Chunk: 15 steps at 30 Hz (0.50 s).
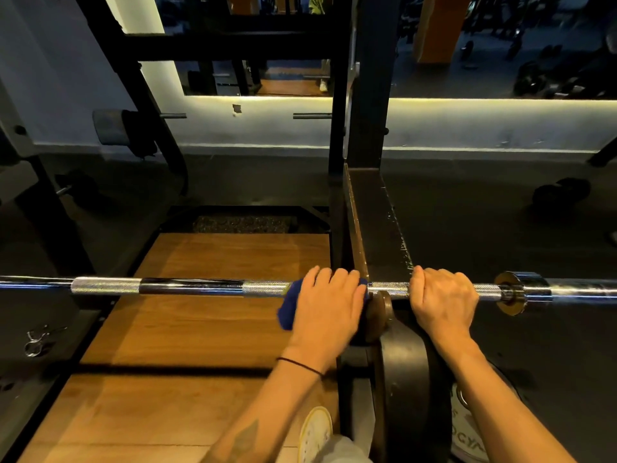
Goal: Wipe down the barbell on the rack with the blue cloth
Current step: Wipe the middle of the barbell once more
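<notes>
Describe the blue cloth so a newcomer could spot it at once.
Find the long steel barbell running across the view. The left hand presses a cloth over the bar, just left of the rack post. It is the only deep blue, soft thing among metal and wood.

Wooden platform (207, 329), black weight plates (405, 379), mirror (500, 45).

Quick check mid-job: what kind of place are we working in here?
Almost certainly a gym: a barbell lies across a black rack, weight plates stand stored below it, and a dumbbell sits on the dark floor.
</notes>
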Available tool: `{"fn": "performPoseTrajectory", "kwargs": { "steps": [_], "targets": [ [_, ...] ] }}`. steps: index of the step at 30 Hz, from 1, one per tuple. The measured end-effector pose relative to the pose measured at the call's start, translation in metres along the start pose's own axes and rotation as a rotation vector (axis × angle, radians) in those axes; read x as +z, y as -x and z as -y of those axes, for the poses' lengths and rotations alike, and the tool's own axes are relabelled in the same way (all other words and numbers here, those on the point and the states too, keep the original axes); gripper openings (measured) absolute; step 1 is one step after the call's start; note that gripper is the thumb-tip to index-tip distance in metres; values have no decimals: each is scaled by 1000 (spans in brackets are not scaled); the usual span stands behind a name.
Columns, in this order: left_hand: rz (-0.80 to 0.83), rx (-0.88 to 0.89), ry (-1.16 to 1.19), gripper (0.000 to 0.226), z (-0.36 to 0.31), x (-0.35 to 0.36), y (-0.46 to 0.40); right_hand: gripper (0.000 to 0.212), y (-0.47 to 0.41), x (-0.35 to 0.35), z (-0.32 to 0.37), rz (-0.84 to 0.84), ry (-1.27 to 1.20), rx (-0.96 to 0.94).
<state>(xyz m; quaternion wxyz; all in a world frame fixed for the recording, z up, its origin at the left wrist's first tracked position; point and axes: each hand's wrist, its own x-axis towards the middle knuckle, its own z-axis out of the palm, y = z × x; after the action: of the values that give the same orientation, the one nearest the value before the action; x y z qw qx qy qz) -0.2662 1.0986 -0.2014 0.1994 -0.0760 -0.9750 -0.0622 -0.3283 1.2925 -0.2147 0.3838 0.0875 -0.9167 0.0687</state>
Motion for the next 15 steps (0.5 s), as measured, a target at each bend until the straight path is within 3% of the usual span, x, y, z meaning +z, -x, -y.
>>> {"fn": "performPoseTrajectory", "kwargs": {
  "steps": [3,8,11,15],
  "targets": [
    [-79,70,-78,35,48,-17,12,50,0,1,-2,0,-1,6],
    [-155,-215,-225,25,134,-36,56,51,1,-2,2,0,9,14],
    [-158,-315,-157,29,83,-20,37,50,-1,-4,4,9,25,16],
    [-31,-103,-48,27,-2,0,2,52,-2,-4,2,31,24,12]
  ]
}}
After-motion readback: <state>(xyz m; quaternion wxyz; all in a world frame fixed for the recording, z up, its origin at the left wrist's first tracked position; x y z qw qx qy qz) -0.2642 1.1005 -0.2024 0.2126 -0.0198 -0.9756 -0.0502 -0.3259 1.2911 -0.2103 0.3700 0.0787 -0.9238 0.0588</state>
